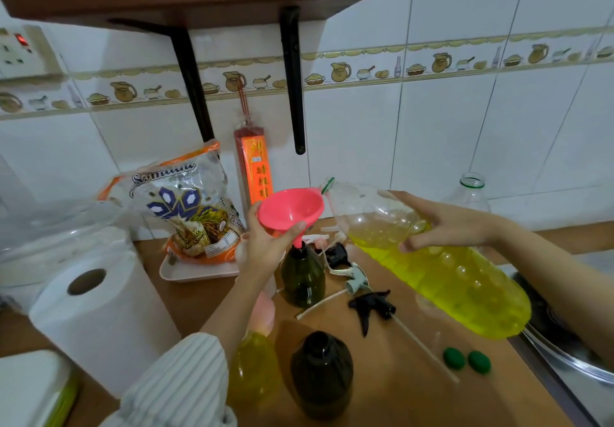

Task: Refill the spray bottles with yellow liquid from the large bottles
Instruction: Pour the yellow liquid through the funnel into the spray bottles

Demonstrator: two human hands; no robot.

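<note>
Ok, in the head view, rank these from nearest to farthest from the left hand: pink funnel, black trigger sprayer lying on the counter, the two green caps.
1. Pink funnel: held by the left hand, seated in the dark bottle's neck.
2. Black trigger sprayer: lying mid-counter, to the right.
3. Green caps: farthest, near the counter's right edge; the two caps are too close to rank separately.

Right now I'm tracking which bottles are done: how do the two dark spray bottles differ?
The far dark bottle has the pink funnel in its neck, steadied by the left hand; the near dark bottle has a bare neck and is untouched. Both stand upright on the wooden counter, spray heads off.
</note>
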